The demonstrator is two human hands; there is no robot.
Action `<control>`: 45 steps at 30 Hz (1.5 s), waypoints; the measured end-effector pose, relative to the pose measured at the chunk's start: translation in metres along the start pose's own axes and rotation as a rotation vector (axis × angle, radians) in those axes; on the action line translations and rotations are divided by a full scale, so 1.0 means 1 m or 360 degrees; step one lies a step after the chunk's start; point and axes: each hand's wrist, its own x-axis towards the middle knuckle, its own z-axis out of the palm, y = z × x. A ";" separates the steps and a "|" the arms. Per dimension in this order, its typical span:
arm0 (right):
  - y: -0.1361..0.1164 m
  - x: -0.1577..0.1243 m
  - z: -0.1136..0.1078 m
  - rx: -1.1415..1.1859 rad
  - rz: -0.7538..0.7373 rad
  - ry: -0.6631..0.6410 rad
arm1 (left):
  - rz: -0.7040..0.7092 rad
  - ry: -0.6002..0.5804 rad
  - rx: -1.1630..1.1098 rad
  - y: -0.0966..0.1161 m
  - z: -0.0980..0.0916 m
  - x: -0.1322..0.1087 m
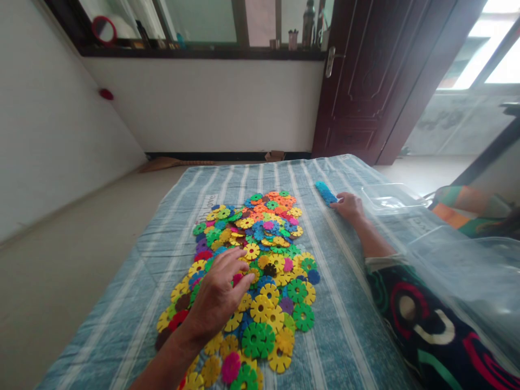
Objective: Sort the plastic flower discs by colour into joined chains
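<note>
Cloth (pixel 341 271) beneath discs (pixel 268 294), clear container (pixel 376 203)

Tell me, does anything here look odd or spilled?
Nothing looks plainly spilled or damaged. The notched discs lie in a messy heap, and what looks like a broom lies on the floor instead of standing.

The left hand (pixel 219 279) hides part of the disc pile (pixel 269 269), cut off at six o'clock — patterned sleeve (pixel 430 319) cut at four — sill items (pixel 161 44) at eleven too small to tell
</note>
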 end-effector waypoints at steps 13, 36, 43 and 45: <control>-0.002 -0.002 0.002 -0.0247 -0.0108 -0.0012 | -0.0054 -0.0002 -0.0034 0.002 -0.001 0.001; -0.004 -0.009 -0.001 -0.0296 -0.0056 0.0027 | -0.0064 -0.0240 -0.0078 0.009 -0.010 0.001; -0.040 -0.024 -0.017 -0.0175 -0.0178 0.0082 | 0.0029 -0.0421 -0.0091 0.026 -0.008 0.002; -0.063 -0.037 -0.023 -0.0064 -0.0413 -0.0061 | 0.0030 -0.0427 -0.0045 0.032 -0.004 0.000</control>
